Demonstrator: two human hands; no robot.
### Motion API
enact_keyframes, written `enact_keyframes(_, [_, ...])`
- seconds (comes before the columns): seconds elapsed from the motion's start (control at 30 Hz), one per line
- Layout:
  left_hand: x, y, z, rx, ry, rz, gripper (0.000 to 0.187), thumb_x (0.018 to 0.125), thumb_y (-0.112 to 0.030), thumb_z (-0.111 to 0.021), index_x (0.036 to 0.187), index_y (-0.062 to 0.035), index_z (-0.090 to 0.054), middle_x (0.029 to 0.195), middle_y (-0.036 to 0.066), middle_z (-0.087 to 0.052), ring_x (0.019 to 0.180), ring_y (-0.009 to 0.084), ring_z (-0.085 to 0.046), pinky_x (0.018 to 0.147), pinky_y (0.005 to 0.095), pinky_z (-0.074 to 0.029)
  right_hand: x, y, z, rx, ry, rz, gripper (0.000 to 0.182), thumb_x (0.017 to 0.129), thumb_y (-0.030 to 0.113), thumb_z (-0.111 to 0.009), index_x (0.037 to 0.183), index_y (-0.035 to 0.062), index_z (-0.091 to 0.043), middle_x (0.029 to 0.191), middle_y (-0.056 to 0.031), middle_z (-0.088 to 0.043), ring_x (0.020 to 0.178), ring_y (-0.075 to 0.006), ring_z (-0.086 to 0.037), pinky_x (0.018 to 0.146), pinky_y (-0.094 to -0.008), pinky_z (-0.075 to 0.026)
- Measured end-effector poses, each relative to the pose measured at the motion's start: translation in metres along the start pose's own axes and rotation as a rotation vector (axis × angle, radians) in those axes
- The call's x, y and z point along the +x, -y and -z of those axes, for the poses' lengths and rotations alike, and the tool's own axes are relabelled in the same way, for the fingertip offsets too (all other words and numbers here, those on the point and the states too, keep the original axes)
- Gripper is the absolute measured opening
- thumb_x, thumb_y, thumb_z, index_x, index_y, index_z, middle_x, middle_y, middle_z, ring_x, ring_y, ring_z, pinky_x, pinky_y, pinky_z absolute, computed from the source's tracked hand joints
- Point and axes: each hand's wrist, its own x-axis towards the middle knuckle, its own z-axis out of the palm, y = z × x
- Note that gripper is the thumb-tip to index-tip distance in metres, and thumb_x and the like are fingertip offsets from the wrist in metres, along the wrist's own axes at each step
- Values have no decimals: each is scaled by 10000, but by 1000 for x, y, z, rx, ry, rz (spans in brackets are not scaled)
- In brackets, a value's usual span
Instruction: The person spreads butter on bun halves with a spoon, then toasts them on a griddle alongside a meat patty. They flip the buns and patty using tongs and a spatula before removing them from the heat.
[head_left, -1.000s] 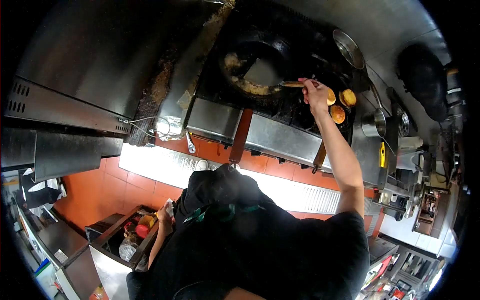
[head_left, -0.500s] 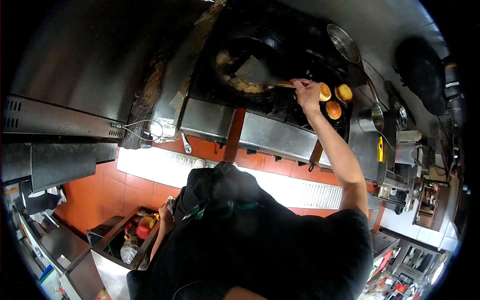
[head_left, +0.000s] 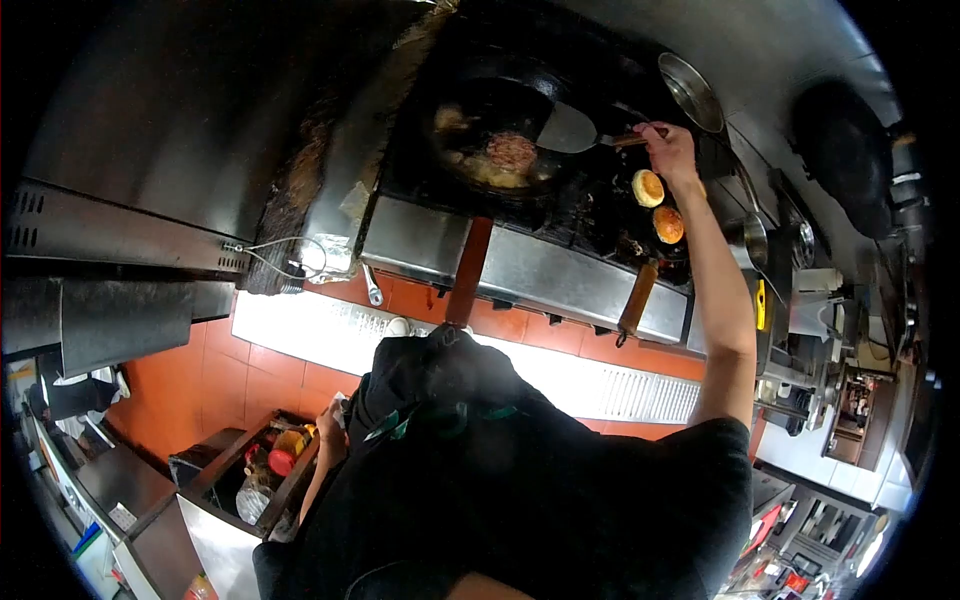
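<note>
Right hand: gripping spatula, fingers closed.
Left hand: curling partly, hold unclear.
Patty: probably calling for low, flat blade angle.

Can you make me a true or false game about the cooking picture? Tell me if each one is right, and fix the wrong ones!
1. The right hand holds the spatula by its handle. True.
2. The patty is up on the spatula's blade. False: it lies in the dark pan, beside the blade.
3. At least two round buns show near the right arm. True.
4. The left hand grips the pan's brown handle. False: it is down beside the person's black clothes, away from that handle.
5. The floor tiles are blue. False: they are orange-red.
</note>
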Motion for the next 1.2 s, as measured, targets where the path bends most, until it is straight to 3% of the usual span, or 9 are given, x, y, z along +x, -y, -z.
enact_keyframes(0.23, [-20,0,8,-31,11,-103,262,812,-181,-640,965,30,-620,820,110,-631,688,255,-600,601,360,-481,19,18,8,76,317,-101,224,874,192,-574,967,4,-652,523,34,-436,405,-49,-376,374,-217,-313])
enact_keyframes(0.33, [30,30,27,-160,121,-137,290,809,-186,-642,995,35,-615,846,116,-632,718,265,-602,614,369,-479,18,5,-20,239,397,-141,221,875,190,-580,974,5,-651,526,33,-436,405,-52,-380,374,-217,-313])
enact_keyframes(0.73, [-21,6,10,-137,23,-40,307,819,-198,-629,1015,38,-608,883,144,-627,758,272,-598,616,389,-471,-28,10,-62,687,247,-413,224,883,170,-556,978,-19,-630,540,19,-458,391,-62,-385,369,-216,-334])
enact_keyframes(0.87, [-17,-2,7,-126,41,-4,310,821,-198,-626,1020,39,-605,888,147,-627,759,272,-598,619,388,-471,-17,19,-40,437,11,-76,208,890,156,-548,957,-12,-649,534,22,-476,379,-63,-388,358,-230,-320])
enact_keyframes(0.93, [-14,-7,5,-128,51,21,312,822,-198,-625,1022,40,-604,890,148,-627,760,272,-599,621,388,-472,-10,24,-32,25,-148,245,204,889,159,-557,958,-5,-657,578,-37,-569,447,-81,-486,415,-258,-396])
enact_keyframes(1.0, [-15,-10,3,-137,59,54,313,823,-199,-624,1025,40,-603,892,149,-627,760,272,-599,622,387,-472,-24,46,-36,-141,-265,464,201,835,244,-602,940,89,-675,786,-170,-639,693,-310,-636,616,-362,-490])
enact_keyframes(1.03, [-15,-11,2,-144,66,81,314,824,-199,-623,1026,40,-603,893,150,-627,761,273,-599,623,387,-472,-37,60,-39,-298,-282,597,171,842,126,-598,971,25,-649,819,-161,-645,739,-261,-646,646,-300,-501])
enact_keyframes(1.07, [-14,-8,2,-132,59,63,314,824,-200,-623,1025,40,-603,892,149,-628,759,272,-599,623,387,-472,-49,68,-45,-324,-269,695,168,817,102,-621,969,37,-652,823,-160,-635,721,-304,-624,605,-316,-499])
enact_keyframes(1.2, [-7,3,7,-89,52,3,316,824,-205,-624,1022,41,-604,890,148,-629,752,271,-599,621,387,-472,-108,117,-53,-435,-218,938,241,773,72,-661,1013,62,-636,618,-116,-490,520,-264,-526,501,-354,-453])
